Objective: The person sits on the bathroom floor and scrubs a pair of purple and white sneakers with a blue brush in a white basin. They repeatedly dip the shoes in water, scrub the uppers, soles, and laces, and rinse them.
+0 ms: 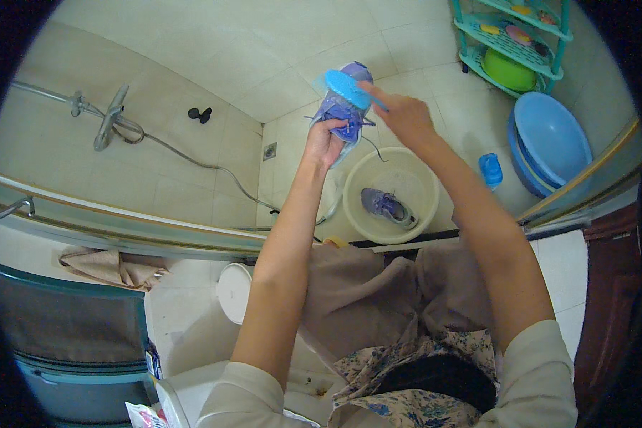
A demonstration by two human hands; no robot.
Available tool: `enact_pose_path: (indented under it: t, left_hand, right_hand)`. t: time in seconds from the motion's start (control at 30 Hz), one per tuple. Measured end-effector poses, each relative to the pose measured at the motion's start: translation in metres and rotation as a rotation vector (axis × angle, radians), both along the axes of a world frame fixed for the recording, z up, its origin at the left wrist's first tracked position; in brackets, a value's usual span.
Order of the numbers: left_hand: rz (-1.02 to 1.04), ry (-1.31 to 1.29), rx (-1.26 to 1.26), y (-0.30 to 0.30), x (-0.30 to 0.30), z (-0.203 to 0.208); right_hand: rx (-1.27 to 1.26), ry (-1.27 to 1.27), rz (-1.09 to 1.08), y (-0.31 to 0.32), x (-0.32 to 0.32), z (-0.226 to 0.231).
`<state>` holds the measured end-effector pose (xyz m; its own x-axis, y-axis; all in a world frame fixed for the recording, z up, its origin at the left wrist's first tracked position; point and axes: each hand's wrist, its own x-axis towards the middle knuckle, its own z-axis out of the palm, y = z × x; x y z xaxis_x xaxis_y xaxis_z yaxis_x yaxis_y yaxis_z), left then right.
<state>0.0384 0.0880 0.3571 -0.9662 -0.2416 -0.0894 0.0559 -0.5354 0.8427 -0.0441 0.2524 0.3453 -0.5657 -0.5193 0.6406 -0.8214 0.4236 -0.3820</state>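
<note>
The purple sneaker (341,114), judged light, wet and slippery, is gripped at its body by the left hand (324,143) while the blue brush (348,87) is clasped in the right hand (405,118).

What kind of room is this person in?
Most likely a home bathroom or shower room: tiled walls and floor, a wall-mounted shower tap with its hose, and a floor drain near the wash basin.

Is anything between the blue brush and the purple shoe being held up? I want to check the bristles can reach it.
Nothing visible: the right hand presses the blue plastic scrubbing brush straight onto the purple sneaker, which the left hand grips from below.
</note>
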Motion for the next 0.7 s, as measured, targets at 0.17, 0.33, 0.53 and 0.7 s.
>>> enact_pose_path:
  t: [0.17,0.33,0.53,0.7]
  left_hand:
    - [0.063,-0.065,-0.001,-0.003,0.002,-0.008]
    - [0.011,-0.074,-0.062,0.011,-0.002,-0.002]
    - [0.055,-0.085,-0.072,0.011,0.012,-0.018]
    - [0.033,-0.084,-0.038,0.018,0.009,-0.004]
  right_hand:
    - [0.086,0.124,0.103,-0.011,0.026,0.003]
    - [0.083,-0.029,-0.027,0.010,-0.013,0.001]
    - [0.246,-0.043,0.000,-0.004,0.007,0.000]
    - [0.271,-0.146,-0.118,0.017,-0.015,-0.009]
